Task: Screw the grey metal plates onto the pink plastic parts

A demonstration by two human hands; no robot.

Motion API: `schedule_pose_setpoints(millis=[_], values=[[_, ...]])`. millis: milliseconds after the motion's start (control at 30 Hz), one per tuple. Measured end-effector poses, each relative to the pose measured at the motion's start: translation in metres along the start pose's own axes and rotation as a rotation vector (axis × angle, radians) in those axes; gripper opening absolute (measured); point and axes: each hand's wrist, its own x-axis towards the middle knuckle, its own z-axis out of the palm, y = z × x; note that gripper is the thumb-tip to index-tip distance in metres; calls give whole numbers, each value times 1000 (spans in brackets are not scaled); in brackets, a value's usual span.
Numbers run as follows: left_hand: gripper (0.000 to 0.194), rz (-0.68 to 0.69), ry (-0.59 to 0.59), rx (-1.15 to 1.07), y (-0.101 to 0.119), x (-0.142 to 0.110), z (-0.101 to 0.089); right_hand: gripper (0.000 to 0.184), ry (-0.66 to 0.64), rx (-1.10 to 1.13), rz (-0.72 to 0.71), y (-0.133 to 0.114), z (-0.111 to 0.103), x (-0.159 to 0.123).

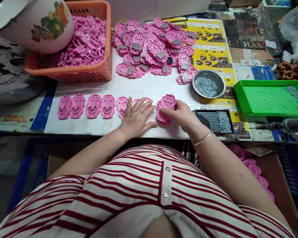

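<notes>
Gripping upright pink shell [166, 107] with right hand [182, 114], long axis pointing away

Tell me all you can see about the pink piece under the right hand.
The pink piece looks like moulded plastic, paw-shaped with a rounded, lobed outline and raised relief on its face. It seems to be a small stack. It lies flat on the white sheet, at the right end of a row of similar pieces. The right hand grips its right edge with its fingertips; the left hand rests just beside it.
</notes>
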Motion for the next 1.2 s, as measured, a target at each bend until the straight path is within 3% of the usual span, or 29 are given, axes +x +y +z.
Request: schedule_pose_setpoints(millis=[200, 633, 867, 1200], values=[[48, -14, -70, -13, -6, 3, -4, 41, 40, -169, 73, -9, 5, -7], [46, -163, -21, 118, -57, -24, -32, 44, -59, -163, -41, -33, 70, 27], [57, -154, -17, 116, -51, -24, -34, 71, -13, -198, -57, -29, 61, 31], [49, -19, 5, 77, -24, -11, -26, 75, 5, -413, -87, -43, 49, 28]])
